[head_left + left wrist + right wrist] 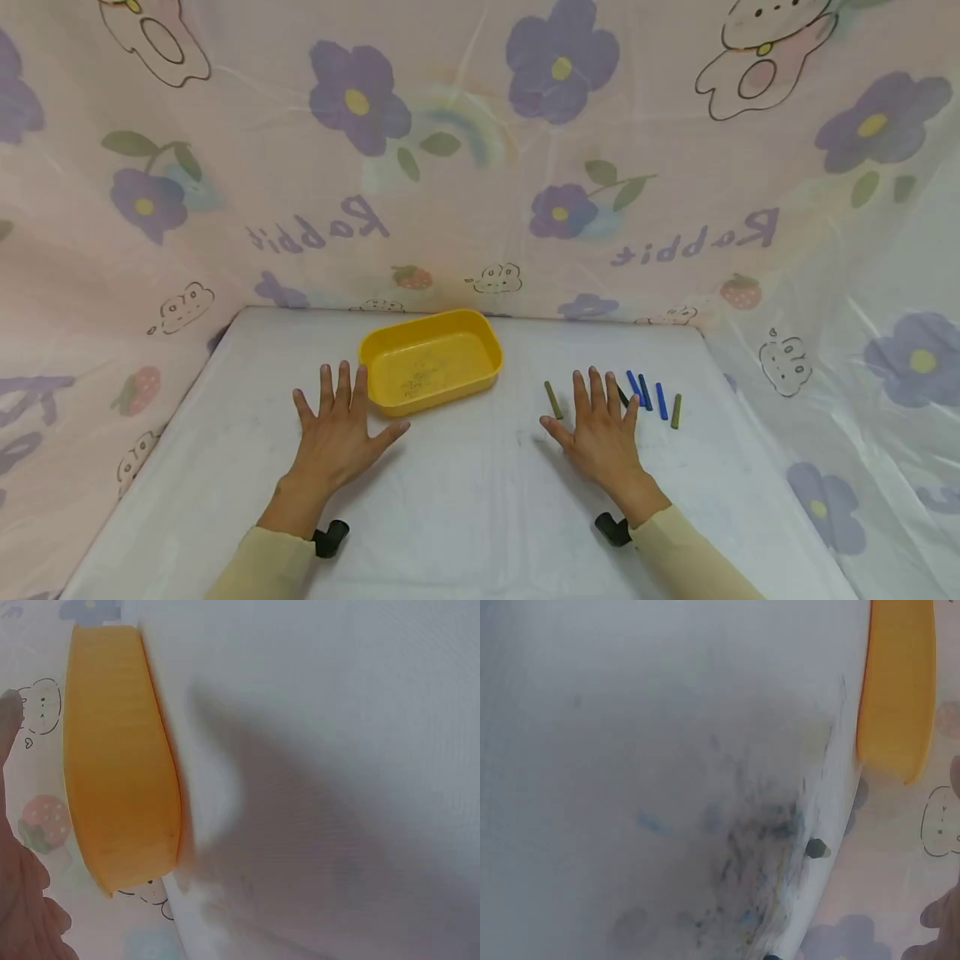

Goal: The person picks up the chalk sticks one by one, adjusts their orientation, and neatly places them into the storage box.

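Note:
My left hand [333,437] is held with spread, straight fingers and nothing in it, its fingertips by the left end of a yellow plastic tray [442,400]. Whether they touch the tray I cannot tell. My right hand [606,437], also spread and holding nothing, is among several short sticks that look like crayons. An olive stick [553,400] lies left of its fingers. To the right lie a blue stick [661,402], a dark blue stick [645,392] and another olive stick [677,411]. A dark stick [623,396] is partly hidden behind the fingers.
A white cover [480,508] spreads over the table, with dark and coloured smudges in the right wrist view. Patterned curtain [465,192] hangs behind and at both sides. Dark marks speckle the tray's floor. Each wrist wears a small black device [330,539].

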Tool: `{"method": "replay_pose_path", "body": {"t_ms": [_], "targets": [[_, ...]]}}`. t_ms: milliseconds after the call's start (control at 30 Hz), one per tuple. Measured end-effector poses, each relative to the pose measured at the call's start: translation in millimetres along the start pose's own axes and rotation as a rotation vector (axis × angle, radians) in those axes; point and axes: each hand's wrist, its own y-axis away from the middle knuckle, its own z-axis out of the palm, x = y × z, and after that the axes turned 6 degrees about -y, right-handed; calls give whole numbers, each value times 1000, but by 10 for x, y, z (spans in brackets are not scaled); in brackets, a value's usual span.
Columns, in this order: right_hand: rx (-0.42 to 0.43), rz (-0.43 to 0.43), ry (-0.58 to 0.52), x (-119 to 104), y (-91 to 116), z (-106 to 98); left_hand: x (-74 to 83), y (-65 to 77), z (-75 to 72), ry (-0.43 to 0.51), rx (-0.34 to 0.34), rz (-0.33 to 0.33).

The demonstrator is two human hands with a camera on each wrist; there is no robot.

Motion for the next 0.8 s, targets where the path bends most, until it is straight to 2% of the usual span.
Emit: {"method": "replay_pose_path", "body": {"t_ms": [167,267,433,567,667,800], "targets": [[2,-23,-6,-51,-81,-1,-2,-13,3,2,9,-3],[-32,-63,-7,-166,-209,32,12,-51,21,1,11,-3],[-159,-160,4,-466,-520,176,23,-202,75,12,26,-14],[-253,-179,19,-645,-678,304,3,-311,123,35,-9,-35],[-259,-165,36,-706,-727,333,-21,-376,131,52,-37,-23],[-228,-174,89,-736,-708,266,-43,-440,81,67,-42,25]]}}
